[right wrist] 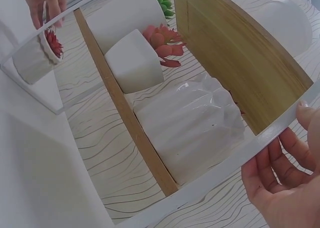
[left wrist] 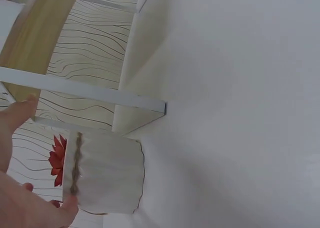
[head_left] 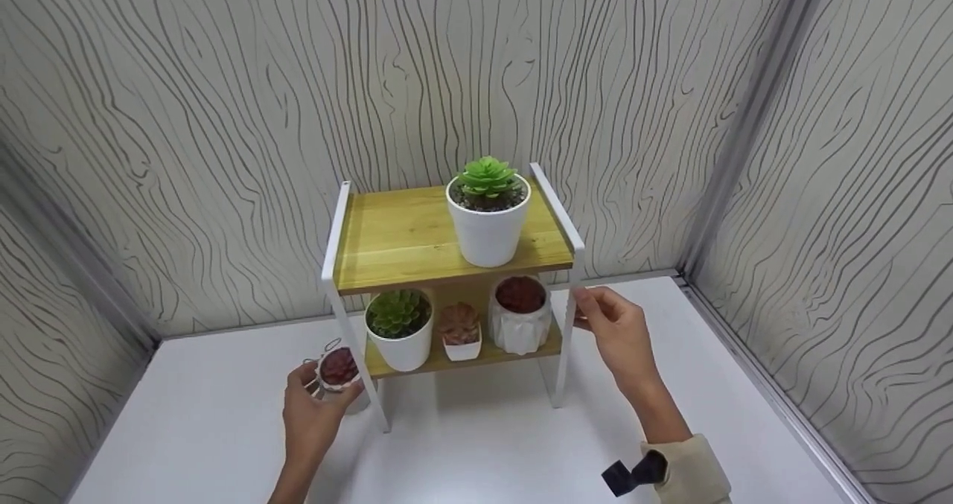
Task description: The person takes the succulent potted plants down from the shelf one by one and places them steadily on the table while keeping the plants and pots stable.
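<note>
My left hand (head_left: 316,411) is spread about the top of a white pot with a red succulent (head_left: 339,367), left of a two-tier plant shelf (head_left: 394,228). In the left wrist view, a fingertip touches the rim of this pot (left wrist: 107,173), which shows a twine band; the thumb is apart from it, near the shelf's white leg (left wrist: 100,92). The pot stands on the table beside that leg. My right hand (head_left: 618,333) pinches the shelf's right upright just below the upper board; in the right wrist view the thumb lies on the white frame (right wrist: 270,138), fingers behind it.
A green succulent in a white pot (head_left: 488,228) stands on the upper board. Below are another green succulent (head_left: 398,329), a small square pot with a pinkish succulent (head_left: 461,333) and a ridged white pot (head_left: 521,325). A wood-patterned wall (head_left: 447,65) rises behind the white table (head_left: 223,415).
</note>
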Demonstrator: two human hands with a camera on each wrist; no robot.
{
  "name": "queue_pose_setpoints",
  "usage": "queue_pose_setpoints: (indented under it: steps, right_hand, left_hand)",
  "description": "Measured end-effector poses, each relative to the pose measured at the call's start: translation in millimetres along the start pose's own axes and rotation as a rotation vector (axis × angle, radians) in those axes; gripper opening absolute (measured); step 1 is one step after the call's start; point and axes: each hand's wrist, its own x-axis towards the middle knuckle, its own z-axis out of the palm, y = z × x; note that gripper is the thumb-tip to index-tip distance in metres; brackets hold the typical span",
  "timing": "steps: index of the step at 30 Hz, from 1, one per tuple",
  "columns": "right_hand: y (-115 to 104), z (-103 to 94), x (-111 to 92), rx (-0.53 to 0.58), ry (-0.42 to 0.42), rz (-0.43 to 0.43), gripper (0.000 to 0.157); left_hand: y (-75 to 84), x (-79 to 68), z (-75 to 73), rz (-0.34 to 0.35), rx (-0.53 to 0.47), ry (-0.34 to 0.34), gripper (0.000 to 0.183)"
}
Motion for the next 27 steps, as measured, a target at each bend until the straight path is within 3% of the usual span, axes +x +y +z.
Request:
queue_pose_setpoints:
  steps: [10,20,27]
  right_hand:
    - [0.7,0.5,0.6,0.014,0.000,0.007,0.030]
    - [-2.6,-1.2,-1.2,-0.012,0.014,0.034,0.034]
    - [-5.8,-1.6,-2.0,0.010,0.043,0.001,0.030]
  left_hand:
    - [17.9,-11.2,-5.7,0.010,0.028,0.010,0.084]
    - [38.5,-27.2,-10.8,0.047,-0.071,0.041,0.063]
    - [51.8,-33.6,-13.5,0.070,-0.084,0.034,0.044]
